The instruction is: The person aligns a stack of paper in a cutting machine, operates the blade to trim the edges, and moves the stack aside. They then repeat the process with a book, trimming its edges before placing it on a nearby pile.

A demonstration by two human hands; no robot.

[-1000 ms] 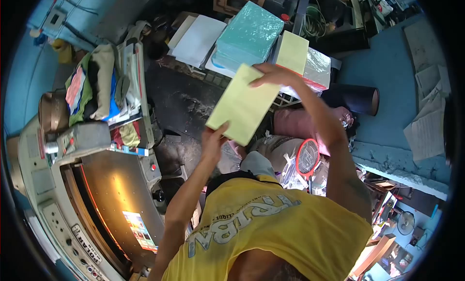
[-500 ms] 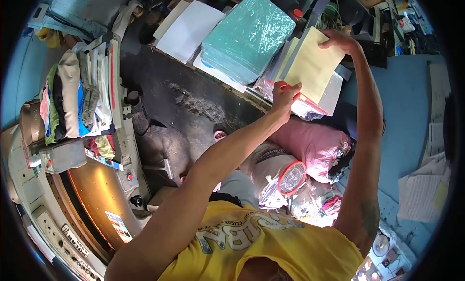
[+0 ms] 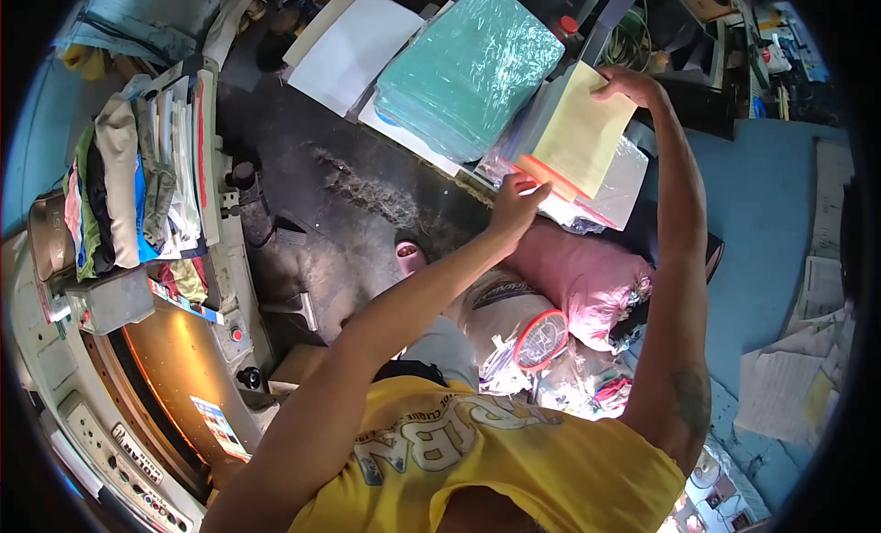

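Note:
A stack of pale yellow paper [image 3: 583, 129] with an orange-red strip [image 3: 554, 177] along its near edge tilts above other stacked sheets. My right hand [image 3: 633, 86] is closed on its far right corner, thumb over the top sheet. At the near left corner is my left hand [image 3: 521, 202], its fingers curled and its thumb against the orange-red edge. What lies between those fingers is too small to make out. Beneath the yellow stack are plastic-wrapped sheets [image 3: 626, 179]. Just left lies a large plastic-wrapped green paper stack [image 3: 468, 69].
White paper [image 3: 358, 46] lies beyond the green stack. A pink sack [image 3: 587, 276] and a white sack [image 3: 500, 308] stand close to my legs. Left is a machine [image 3: 138, 441] with folded cloths [image 3: 124, 179] on it. A red-lidded jar [image 3: 567, 26] stands behind the stacks.
Both hands have shifted slightly left and down in view, partly with the camera. My left hand has drawn back a little from the stack's corner, and more of the orange-red edge shows.

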